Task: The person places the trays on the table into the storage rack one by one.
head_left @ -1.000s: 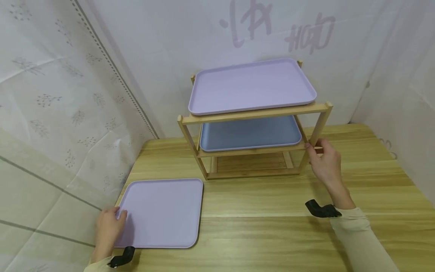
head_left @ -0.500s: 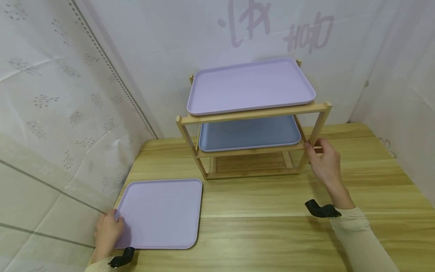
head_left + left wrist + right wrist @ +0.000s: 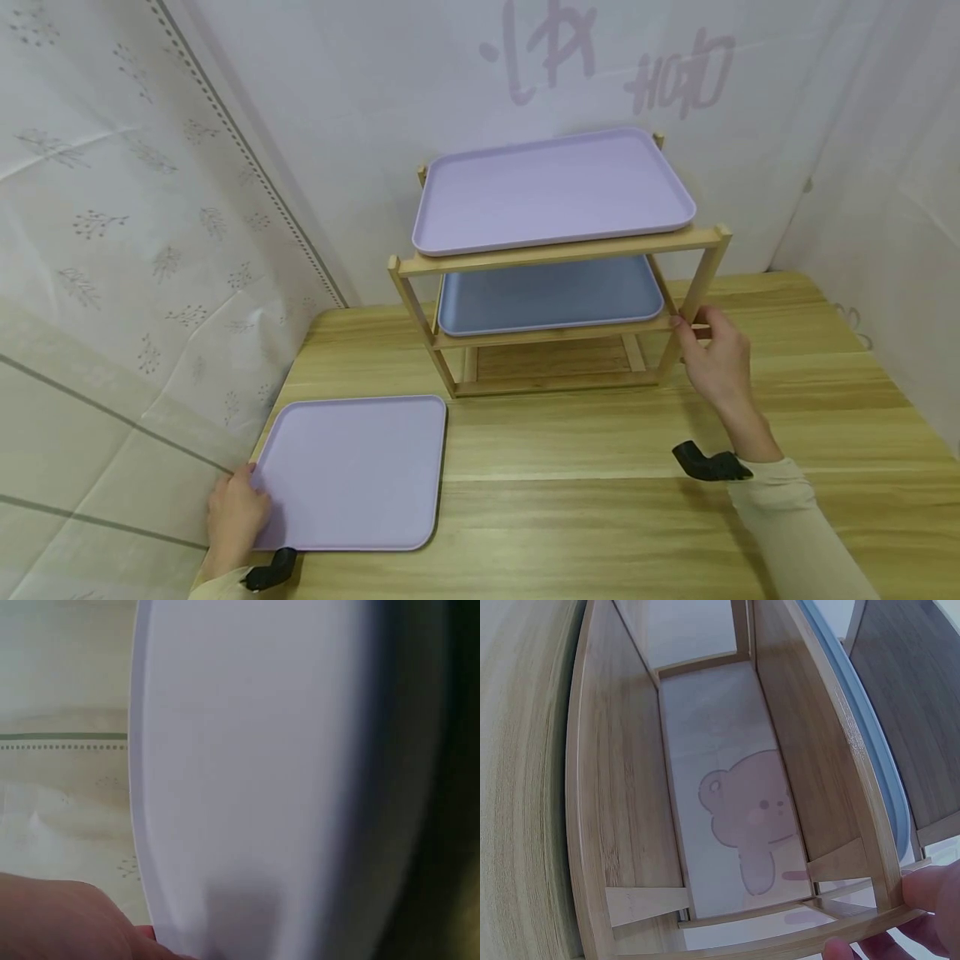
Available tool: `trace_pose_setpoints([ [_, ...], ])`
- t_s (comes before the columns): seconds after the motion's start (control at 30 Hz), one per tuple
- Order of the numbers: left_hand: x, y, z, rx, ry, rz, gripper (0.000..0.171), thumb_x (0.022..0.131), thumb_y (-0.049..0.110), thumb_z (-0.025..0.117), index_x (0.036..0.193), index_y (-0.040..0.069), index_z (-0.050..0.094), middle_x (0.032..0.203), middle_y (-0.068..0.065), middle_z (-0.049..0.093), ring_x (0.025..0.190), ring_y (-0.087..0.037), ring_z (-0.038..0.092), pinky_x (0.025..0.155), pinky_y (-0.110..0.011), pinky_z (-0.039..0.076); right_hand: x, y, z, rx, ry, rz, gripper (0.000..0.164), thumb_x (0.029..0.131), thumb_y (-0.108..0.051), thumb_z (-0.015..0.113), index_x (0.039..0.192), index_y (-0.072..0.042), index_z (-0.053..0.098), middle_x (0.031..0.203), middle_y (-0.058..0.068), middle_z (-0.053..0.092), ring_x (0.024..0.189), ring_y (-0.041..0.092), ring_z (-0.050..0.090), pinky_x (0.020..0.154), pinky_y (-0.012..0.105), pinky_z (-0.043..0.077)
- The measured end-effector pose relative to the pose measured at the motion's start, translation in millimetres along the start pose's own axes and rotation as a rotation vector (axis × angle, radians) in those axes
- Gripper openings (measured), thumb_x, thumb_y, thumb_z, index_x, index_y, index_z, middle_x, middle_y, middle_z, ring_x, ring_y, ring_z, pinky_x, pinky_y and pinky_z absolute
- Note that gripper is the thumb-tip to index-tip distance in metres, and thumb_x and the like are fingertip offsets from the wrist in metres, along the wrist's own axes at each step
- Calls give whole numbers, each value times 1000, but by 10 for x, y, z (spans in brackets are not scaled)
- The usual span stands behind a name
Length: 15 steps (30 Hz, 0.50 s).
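A lilac rectangular tray (image 3: pixel 356 475) lies on the table at the left front. My left hand (image 3: pixel 236 515) grips its left rim, and in the left wrist view the fingers (image 3: pixel 75 919) meet the rim at the lower corner. At the back stands a wooden tiered rack (image 3: pixel 558 252). A second lilac tray (image 3: pixel 555 192) rests on its top tier and a blue tray (image 3: pixel 551 296) on the tier below. My right hand (image 3: pixel 717 358) holds the rack's right front post at middle-tier height, the fingers (image 3: pixel 930 889) pinching the frame in the right wrist view.
Under everything is a wood-grain table (image 3: pixel 570 517). A patterned white curtain (image 3: pixel 150 208) hangs along the left side, close to my left hand. Behind the rack is a white cloth backdrop (image 3: pixel 360 108) with pink marks, and more white cloth (image 3: pixel 892 192) hangs at the right.
My left hand has closed in on the lilac tray's left rim, its fingers moving slightly down and outward. The right hand, the rack and the trays stay in place.
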<state>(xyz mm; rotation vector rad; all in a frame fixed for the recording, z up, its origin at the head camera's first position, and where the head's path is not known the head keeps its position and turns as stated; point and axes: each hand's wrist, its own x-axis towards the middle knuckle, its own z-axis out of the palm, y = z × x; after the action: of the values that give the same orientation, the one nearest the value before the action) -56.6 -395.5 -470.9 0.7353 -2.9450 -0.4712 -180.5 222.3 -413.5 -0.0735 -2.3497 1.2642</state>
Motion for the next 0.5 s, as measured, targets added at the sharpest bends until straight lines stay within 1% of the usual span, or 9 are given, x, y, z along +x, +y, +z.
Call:
trace_pose_setpoints([
  [0.17, -15, -26, 20, -9, 29, 14, 51, 75, -1, 49, 124, -16, 47, 114, -45, 45, 106, -64, 42, 82, -67, 37, -1, 7, 4, 0, 0, 1, 30, 96, -24, 57, 107, 4, 62, 101, 21, 66, 77, -6, 50, 47, 12, 48],
  [0.33, -11, -34, 43, -7, 40, 24, 49, 75, -1, 49, 121, -18, 48, 112, -46, 46, 105, -64, 42, 83, -66, 37, -4, 12, 8, -4, 12, -3, 28, 96, -23, 57, 106, 3, 62, 100, 21, 66, 76, -7, 50, 47, 11, 47],
  [0.5, 1, -67, 72, -1, 75, 61, 46, 73, -2, 50, 115, -20, 50, 105, -47, 50, 100, -64, 44, 83, -63, 35, -5, 13, 12, 2, 15, -4, 27, 96, -22, 57, 105, 4, 62, 100, 21, 66, 75, -9, 50, 47, 11, 47],
])
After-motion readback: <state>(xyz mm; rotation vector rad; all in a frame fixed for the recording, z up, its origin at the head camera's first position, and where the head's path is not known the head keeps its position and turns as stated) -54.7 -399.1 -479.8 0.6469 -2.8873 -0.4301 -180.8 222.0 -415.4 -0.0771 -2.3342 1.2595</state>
